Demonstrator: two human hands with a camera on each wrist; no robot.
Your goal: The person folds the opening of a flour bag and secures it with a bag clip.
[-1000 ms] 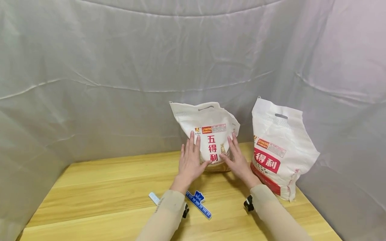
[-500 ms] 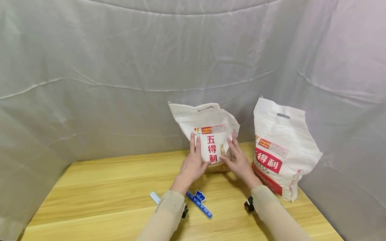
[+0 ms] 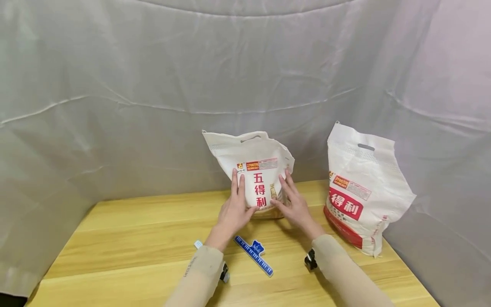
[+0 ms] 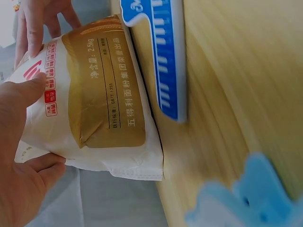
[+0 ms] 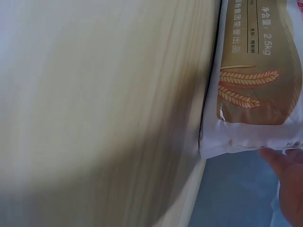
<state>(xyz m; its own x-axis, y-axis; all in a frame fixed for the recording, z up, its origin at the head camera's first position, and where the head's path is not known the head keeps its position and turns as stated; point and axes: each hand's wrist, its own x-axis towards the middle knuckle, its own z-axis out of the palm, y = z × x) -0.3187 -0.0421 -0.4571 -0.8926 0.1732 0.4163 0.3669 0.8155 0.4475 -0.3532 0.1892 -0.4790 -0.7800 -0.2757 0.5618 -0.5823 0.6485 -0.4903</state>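
Note:
A white flour bag (image 3: 253,149) with red lettering and a tan lower part stands upright near the back of the wooden table. My left hand (image 3: 232,213) lies against its left side, thumb on the front face and fingers extended along the side. On the opposite side my right hand (image 3: 297,211) presses with spread, fairly straight fingers. In the left wrist view, both hands touch the bag (image 4: 106,94), its tan panel facing the camera. The right wrist view catches the bag's lower corner (image 5: 258,104) and part of my right hand (image 5: 289,182).
A second flour bag (image 3: 364,192) stands to the right. In front lies a dark blue clip with a piano-key pattern (image 3: 254,255). A light blue clip (image 3: 198,244) is partly hidden by my left sleeve. Grey cloth (image 3: 153,149) hangs behind the table.
Both hands and the flour bag between them have slid a little left on the table. The view has shifted slightly; the second bag and the clips stay in place.

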